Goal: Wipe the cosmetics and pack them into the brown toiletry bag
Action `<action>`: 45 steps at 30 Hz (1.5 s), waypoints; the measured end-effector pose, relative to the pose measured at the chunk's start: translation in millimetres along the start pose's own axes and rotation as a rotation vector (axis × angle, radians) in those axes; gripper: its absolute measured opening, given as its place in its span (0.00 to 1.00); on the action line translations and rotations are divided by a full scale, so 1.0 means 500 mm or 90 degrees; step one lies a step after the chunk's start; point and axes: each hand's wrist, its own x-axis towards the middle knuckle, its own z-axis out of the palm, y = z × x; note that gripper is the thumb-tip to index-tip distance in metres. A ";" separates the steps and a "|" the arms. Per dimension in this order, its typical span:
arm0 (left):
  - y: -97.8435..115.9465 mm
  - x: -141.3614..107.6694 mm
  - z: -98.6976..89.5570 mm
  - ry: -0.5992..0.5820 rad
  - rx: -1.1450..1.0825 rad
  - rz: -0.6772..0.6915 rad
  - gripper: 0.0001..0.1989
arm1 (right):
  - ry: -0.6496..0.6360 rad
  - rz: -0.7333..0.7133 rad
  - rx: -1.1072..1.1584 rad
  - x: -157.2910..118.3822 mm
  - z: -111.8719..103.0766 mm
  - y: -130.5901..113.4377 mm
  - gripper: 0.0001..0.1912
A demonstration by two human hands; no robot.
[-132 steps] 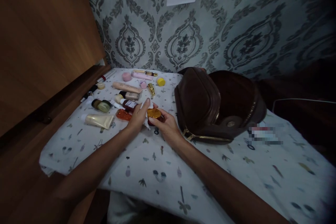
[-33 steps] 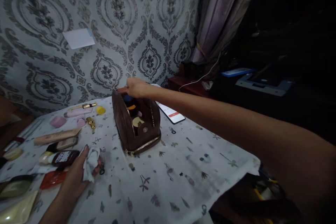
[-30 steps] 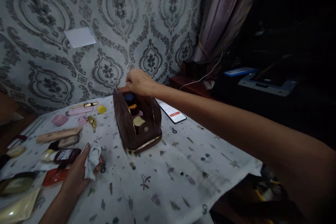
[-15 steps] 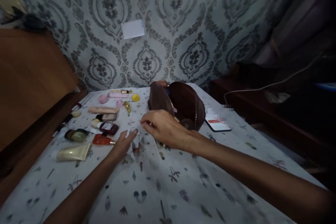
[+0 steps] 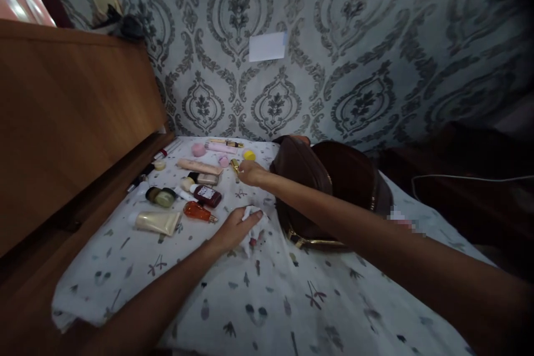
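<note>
I am gripping a white tissue (image 5: 251, 245) in my left hand (image 5: 233, 229), thumb pressing it against the fingers, just left of the front corner of the bag (image 5: 298, 189). My right hand (image 5: 252, 173) is curling in right beside the gold tube (image 5: 234, 166), which is lying near the bag on its left. My fingertips are hiding there, so I cannot tell whether they are pinching the tube or only nearing it. My forearm is blocking part of the bag's mouth.

As I judge it, I am only partway through: the bag is standing unzipped, the tissue is sitting in my grip, but the gold tube is not yet leaving the sheet (image 5: 346, 311). Plenty is lying out besides: the yellow jar (image 5: 249, 154) left of the bag's back end, the dark bottle (image 5: 208, 196) and orange bottle (image 5: 197, 212) farther left, the cream tube (image 5: 158, 222) well left of it.
</note>
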 end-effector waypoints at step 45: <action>-0.017 0.016 -0.039 -0.106 0.040 0.032 0.21 | 0.215 -0.057 0.142 0.181 0.124 0.014 0.16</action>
